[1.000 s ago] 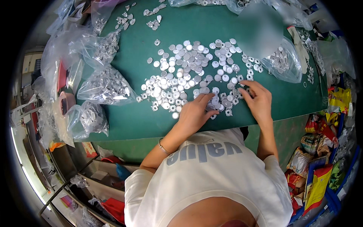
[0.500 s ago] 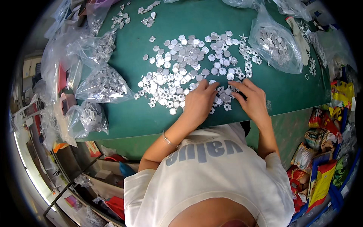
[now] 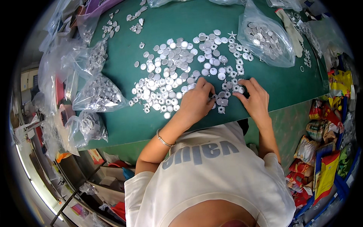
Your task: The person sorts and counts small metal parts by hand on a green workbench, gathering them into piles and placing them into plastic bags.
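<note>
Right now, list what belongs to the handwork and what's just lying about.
Apparently in use:
silvery discs by the left hand and right hand
green table

Apparently lying about:
pale glove
bagged metal pieces
yellow-and-red package

Beneath your left hand (image 3: 198,99) and right hand (image 3: 254,96), a green counter (image 3: 306,83). Nearer you than the right hand, green floor (image 3: 289,121). Leftward of your left hand, low tan shelving (image 3: 113,192); farther left, a bright white strip (image 3: 22,160).

Tabletop (image 3: 297,89) open rightward, discs (image 3: 213,52) ahead (loose)
</note>
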`<state>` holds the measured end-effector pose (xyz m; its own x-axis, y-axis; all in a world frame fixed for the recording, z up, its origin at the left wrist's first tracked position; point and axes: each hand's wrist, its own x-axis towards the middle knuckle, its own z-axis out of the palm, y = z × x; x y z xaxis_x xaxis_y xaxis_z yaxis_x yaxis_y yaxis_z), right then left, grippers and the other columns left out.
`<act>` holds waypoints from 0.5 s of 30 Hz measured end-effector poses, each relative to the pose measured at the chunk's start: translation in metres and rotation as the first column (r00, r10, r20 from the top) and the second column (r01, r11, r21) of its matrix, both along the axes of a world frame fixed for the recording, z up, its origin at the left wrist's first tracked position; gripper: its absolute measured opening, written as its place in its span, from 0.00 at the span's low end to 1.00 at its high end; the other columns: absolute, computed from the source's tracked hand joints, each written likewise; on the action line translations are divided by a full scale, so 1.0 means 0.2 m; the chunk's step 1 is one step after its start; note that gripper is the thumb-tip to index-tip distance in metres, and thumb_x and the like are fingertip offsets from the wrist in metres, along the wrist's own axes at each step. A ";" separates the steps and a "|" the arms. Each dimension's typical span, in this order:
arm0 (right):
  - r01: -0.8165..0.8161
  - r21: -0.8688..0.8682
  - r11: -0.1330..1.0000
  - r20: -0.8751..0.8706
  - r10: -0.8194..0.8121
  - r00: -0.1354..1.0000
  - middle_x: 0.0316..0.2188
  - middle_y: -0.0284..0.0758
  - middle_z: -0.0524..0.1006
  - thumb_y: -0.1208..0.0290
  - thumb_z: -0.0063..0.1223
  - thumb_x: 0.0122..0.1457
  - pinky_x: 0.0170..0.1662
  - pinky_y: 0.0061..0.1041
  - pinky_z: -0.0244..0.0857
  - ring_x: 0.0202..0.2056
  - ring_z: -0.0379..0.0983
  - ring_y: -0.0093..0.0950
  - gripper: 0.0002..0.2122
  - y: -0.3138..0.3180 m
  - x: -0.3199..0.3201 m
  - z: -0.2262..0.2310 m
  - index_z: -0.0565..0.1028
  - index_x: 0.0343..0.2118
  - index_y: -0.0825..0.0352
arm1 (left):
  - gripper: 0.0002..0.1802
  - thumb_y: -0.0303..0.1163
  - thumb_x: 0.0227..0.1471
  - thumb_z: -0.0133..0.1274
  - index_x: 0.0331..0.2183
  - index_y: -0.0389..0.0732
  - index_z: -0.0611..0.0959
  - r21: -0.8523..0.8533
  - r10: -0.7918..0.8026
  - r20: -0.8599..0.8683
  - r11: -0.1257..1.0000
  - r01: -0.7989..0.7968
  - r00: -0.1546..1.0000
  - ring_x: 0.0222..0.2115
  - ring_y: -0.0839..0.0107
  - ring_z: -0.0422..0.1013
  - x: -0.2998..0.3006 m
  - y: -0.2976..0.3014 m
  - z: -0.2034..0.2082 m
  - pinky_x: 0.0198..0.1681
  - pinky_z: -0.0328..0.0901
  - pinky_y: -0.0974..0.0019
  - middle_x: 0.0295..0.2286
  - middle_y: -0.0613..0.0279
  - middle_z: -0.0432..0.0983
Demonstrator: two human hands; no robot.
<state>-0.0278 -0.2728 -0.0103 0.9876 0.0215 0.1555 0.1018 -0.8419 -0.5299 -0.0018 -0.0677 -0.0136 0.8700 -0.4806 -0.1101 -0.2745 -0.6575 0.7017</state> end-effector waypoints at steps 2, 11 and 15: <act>-0.010 -0.023 1.000 0.048 0.011 0.999 0.22 0.34 0.67 0.69 0.62 0.43 0.23 0.31 0.61 0.21 0.68 0.34 0.10 0.01 0.00 -0.01 0.75 0.29 0.63 | 0.13 0.24 0.41 0.56 0.33 0.40 0.74 -0.075 0.033 -0.080 0.996 -0.039 0.996 0.21 0.67 0.69 0.00 0.01 0.00 0.23 0.63 0.65 0.29 0.59 0.68; 0.159 0.838 0.522 -0.147 -0.066 0.987 0.26 0.34 0.72 0.75 0.48 0.54 0.17 0.22 0.52 0.16 0.63 0.27 0.03 -0.09 -0.01 -0.10 0.73 0.29 0.68 | 0.04 0.21 0.49 0.45 0.30 0.33 0.75 -0.431 -0.239 -0.902 0.450 -0.782 0.360 0.25 0.78 0.62 0.08 0.13 0.00 0.19 0.54 0.77 0.28 0.61 0.68; 0.333 0.900 -0.280 -0.277 0.221 0.935 0.26 0.33 0.71 0.74 0.43 0.57 0.17 0.15 0.45 0.16 0.58 0.17 0.06 -0.08 0.04 0.06 0.72 0.30 0.70 | 0.06 0.25 0.50 0.45 0.26 0.33 0.75 -0.459 -0.379 -0.858 0.266 -0.847 0.346 0.25 0.77 0.61 0.06 0.06 0.00 0.19 0.53 0.78 0.25 0.60 0.67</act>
<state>-0.0190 -0.2889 0.0023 0.9495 0.0665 -0.3066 -0.2492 0.7535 -0.6084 0.0112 -0.0549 -0.0139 0.6645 -0.5547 -0.5007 0.7443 0.5511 0.3772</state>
